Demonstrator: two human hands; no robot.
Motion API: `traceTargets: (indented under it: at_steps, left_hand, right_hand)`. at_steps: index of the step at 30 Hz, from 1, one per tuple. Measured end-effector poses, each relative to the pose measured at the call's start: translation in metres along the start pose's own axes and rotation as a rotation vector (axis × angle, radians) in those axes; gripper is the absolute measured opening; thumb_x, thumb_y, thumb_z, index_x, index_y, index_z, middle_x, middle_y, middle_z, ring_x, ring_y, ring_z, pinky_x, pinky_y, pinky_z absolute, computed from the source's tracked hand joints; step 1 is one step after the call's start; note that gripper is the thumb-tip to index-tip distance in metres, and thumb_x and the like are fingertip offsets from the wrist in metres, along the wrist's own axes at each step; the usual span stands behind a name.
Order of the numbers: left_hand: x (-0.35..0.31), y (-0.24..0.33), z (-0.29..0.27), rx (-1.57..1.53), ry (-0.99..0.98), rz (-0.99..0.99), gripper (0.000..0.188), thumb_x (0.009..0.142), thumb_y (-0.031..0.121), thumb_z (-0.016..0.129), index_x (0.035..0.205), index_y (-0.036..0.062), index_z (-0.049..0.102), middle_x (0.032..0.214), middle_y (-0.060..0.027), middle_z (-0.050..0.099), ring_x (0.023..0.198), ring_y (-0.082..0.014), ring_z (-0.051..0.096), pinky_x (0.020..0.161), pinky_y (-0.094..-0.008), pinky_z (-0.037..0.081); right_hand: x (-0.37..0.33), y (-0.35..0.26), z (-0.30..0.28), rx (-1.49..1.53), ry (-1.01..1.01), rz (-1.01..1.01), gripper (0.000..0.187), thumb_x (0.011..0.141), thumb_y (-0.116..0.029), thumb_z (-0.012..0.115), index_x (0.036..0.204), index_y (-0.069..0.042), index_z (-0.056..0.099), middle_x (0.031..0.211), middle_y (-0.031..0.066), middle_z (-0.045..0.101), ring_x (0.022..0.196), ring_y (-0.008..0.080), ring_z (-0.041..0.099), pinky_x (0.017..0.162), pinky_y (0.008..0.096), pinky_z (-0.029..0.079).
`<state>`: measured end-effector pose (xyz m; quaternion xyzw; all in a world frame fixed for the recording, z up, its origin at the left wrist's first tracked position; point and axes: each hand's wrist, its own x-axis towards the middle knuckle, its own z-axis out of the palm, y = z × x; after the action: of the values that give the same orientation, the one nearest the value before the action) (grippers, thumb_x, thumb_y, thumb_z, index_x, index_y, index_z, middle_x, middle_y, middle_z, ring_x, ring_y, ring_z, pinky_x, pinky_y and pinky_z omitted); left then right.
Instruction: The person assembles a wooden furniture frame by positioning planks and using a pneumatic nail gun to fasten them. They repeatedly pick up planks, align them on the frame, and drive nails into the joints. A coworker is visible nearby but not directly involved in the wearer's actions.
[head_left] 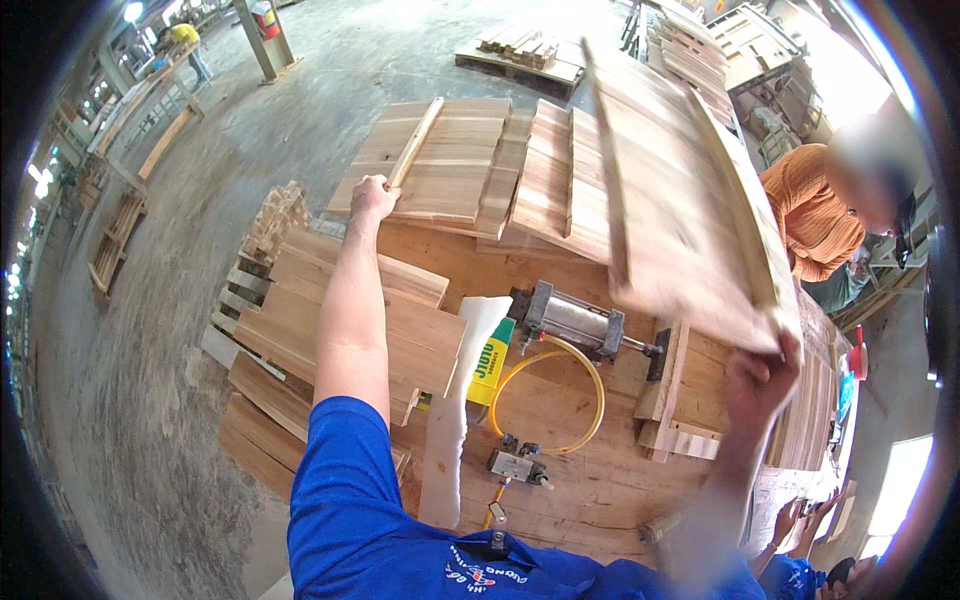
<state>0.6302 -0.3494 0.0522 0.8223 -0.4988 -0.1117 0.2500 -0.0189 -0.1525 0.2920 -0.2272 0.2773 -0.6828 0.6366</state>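
Note:
My left hand is closed around the near end of a thin wooden strip. The strip reaches away over a flat wooden panel on the far side of the bench. To the right, my right hand grips the near corner of a large tilted panel with raised strips along its sides. Motion smears both that hand and the panel. Below the panel, a pneumatic cylinder lies on the workbench, its rod pointing at a wooden block frame.
A yellow hose loops beside a valve. Stacked boards stand to my left, near a white sheet and a green-yellow package. A co-worker in an orange top is at the right. A loaded pallet sits behind.

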Motion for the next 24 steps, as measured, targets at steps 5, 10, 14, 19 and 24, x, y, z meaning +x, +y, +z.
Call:
traceTargets:
  at_steps: [5, 10, 14, 19, 24]
  left_hand:
    - [0.0, 0.01, 0.001, 0.035, 0.012, 0.075, 0.031, 0.08, 0.029, 0.08, 0.093, 0.0012, 0.077, 0.108, -0.0227, 0.073, 0.104, -0.0407, 0.071, 0.093, -0.0492, 0.057]
    - [-0.021, 0.032, 0.01, -0.045, 0.097, 0.201, 0.025, 0.077, 0.022, 0.081, 0.079, -0.0002, 0.07, 0.103, -0.0189, 0.071, 0.098, -0.0403, 0.07, 0.088, -0.0481, 0.056]
    - [-0.034, 0.047, 0.007, -0.089, 0.045, 0.285, 0.023, 0.077, 0.018, 0.08, 0.077, -0.0005, 0.066, 0.097, -0.0174, 0.067, 0.094, -0.0391, 0.068, 0.085, -0.0477, 0.055]
    - [-0.047, 0.042, 0.007, -0.197, 0.043, 0.386, 0.025, 0.079, 0.017, 0.079, 0.087, -0.0019, 0.064, 0.103, -0.017, 0.065, 0.096, -0.038, 0.067, 0.085, -0.047, 0.054]
    - [-0.047, 0.056, 0.012, -0.164, -0.058, 0.373, 0.043, 0.085, 0.028, 0.08, 0.114, -0.0008, 0.065, 0.117, -0.0187, 0.064, 0.108, -0.0368, 0.065, 0.093, -0.0459, 0.053]
  right_hand:
    - [-0.084, -0.053, -0.083, 0.103, -0.028, -0.063, 0.019, 0.104, -0.016, 0.057, 0.096, -0.002, 0.066, 0.088, 0.0089, 0.071, 0.062, 0.0117, 0.064, 0.038, 0.022, 0.044]
    - [-0.14, -0.055, -0.1, 0.123, 0.139, -0.094, 0.021, 0.105, -0.015, 0.057, 0.092, -0.002, 0.066, 0.088, 0.0104, 0.074, 0.063, 0.0113, 0.065, 0.039, 0.022, 0.044]
    - [-0.161, -0.053, -0.12, 0.027, 0.274, -0.106, 0.022, 0.104, -0.015, 0.058, 0.091, -0.002, 0.069, 0.091, 0.0123, 0.076, 0.059, 0.0124, 0.065, 0.039, 0.0217, 0.045]
    - [-0.165, -0.045, -0.128, -0.079, 0.266, -0.008, 0.021, 0.1, -0.018, 0.06, 0.095, -0.001, 0.071, 0.088, 0.0114, 0.075, 0.057, 0.0135, 0.065, 0.038, 0.0221, 0.045]
    - [-0.168, -0.035, -0.117, -0.112, 0.388, 0.025, 0.025, 0.093, -0.02, 0.062, 0.107, 0.0, 0.066, 0.089, 0.0108, 0.072, 0.056, 0.0148, 0.065, 0.036, 0.0228, 0.046]
